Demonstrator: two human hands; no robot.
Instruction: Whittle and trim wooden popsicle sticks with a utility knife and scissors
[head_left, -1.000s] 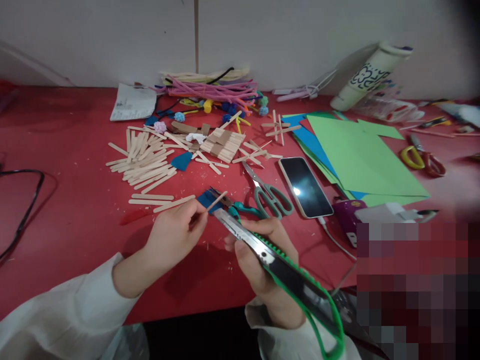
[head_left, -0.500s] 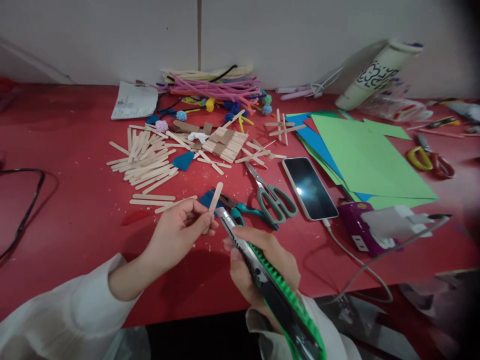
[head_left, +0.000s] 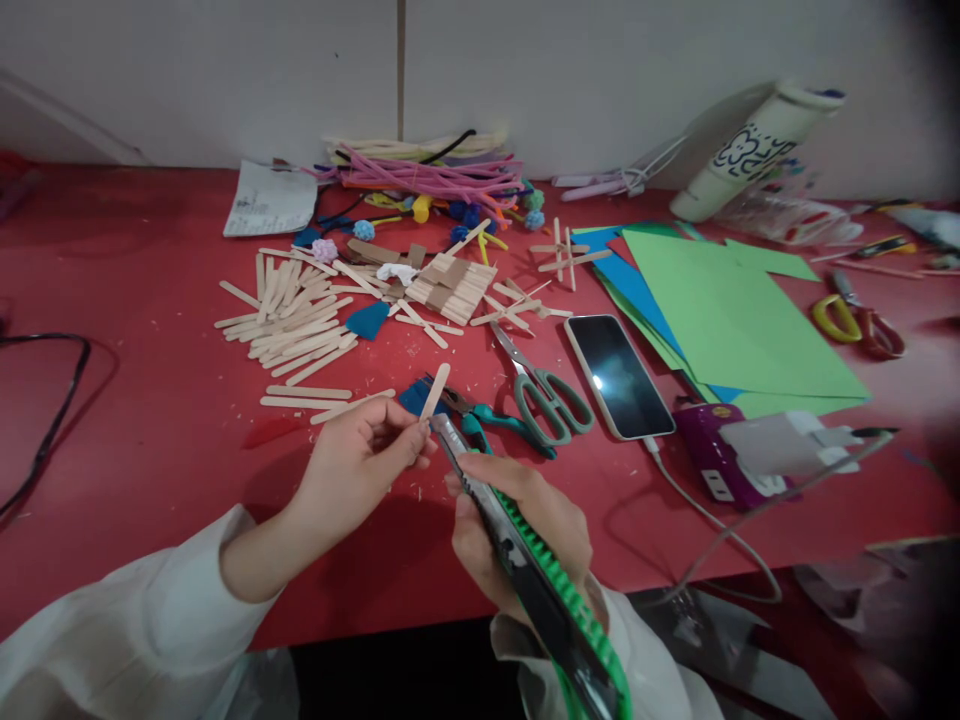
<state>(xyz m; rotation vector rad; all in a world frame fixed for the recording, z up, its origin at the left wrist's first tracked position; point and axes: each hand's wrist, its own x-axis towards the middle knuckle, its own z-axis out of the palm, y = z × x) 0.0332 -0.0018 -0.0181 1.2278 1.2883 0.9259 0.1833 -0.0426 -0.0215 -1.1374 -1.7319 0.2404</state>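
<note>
My left hand [head_left: 358,462] pinches a short wooden craft stick [head_left: 435,391] that points up and away. My right hand [head_left: 525,530] is wrapped round a green and black utility knife [head_left: 540,580], and its extended blade tip [head_left: 442,432] touches the stick just above my left fingertips. Both hands hover over the near part of the red table [head_left: 150,400]. Both wrists wear white sleeves.
A pile of craft sticks [head_left: 292,320] and a glued stick panel [head_left: 454,285] lie farther back, with pipe cleaners [head_left: 427,175] behind them. Green-handled scissors [head_left: 544,390], small teal pliers [head_left: 480,415], a phone [head_left: 619,375] with its cable, green and blue paper sheets [head_left: 720,310] and yellow-red scissors [head_left: 855,320] lie to the right.
My left hand turned the stick more upright and the knife blade closed in on it. The view shifted slightly; a pixelated patch at the lower right is gone.
</note>
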